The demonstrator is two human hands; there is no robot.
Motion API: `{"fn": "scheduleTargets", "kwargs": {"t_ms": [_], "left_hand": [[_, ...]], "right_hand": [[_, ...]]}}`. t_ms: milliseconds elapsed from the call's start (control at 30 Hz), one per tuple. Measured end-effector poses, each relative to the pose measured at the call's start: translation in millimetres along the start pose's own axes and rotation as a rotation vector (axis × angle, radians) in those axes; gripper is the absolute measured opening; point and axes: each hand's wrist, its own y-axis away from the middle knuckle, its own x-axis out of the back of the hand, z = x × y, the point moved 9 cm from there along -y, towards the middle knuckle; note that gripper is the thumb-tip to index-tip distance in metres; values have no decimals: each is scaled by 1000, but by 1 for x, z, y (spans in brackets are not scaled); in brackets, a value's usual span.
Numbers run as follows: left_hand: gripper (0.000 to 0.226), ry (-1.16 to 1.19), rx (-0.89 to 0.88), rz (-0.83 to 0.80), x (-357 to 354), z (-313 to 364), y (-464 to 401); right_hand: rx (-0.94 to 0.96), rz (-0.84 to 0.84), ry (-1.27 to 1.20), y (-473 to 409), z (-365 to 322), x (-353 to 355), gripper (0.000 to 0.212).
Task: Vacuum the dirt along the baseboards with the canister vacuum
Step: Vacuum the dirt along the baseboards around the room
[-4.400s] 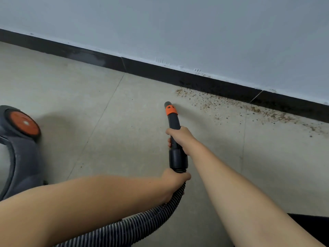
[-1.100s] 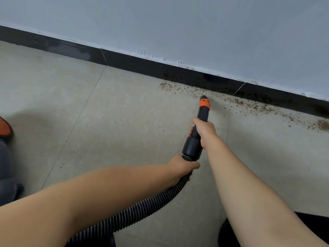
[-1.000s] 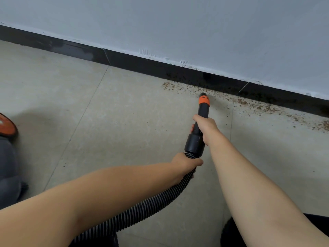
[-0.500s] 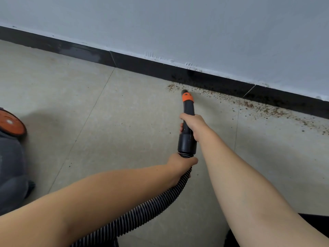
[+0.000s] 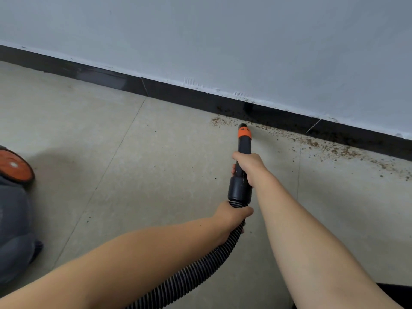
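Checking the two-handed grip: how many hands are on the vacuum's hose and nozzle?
2. The right hand grips the black nozzle tube behind its orange collar; the left hand holds the ribbed hose just below the cuff.

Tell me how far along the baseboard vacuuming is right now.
Done: the floor left of the nozzle looks mostly clean, with stray specks. In hand: right hand and left hand aim the nozzle at the dirt trail's left end. Left: the dirt running right along the baseboard.

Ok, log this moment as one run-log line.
right hand: grips nozzle | left hand: grips hose | nozzle tip: at dirt by baseboard
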Motion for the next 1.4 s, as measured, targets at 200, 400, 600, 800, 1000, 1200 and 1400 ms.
{"fn": "scheduleTargets", "kwargs": {"t_ms": [200,400,600,800,1000,1200,1400], "left_hand": [[13,55,-9,65,26,-2,5],[12,56,-15,118,60,8,9],[15,-18,1,72,59,9,6],[23,-153,15,-28,18,-1,-3],[29,-142,-15,-35,2,14,-13],[20,-42,-27,4,12,10,-14],[14,35,-50,105,42,-1,-8]], "right_hand": [[7,-122,101,5,-7,-46,18],[7,-204,101,8,-17,-87,26],[-4,-102,11,5,-13,-67,19],[-17,106,-92,-2,10,6,17],[-19,126,-96,-10,-4,27,21],[4,38,-2,-13,-11,-3,23],[19,-89,68,-6,-9,-54,17]]}}
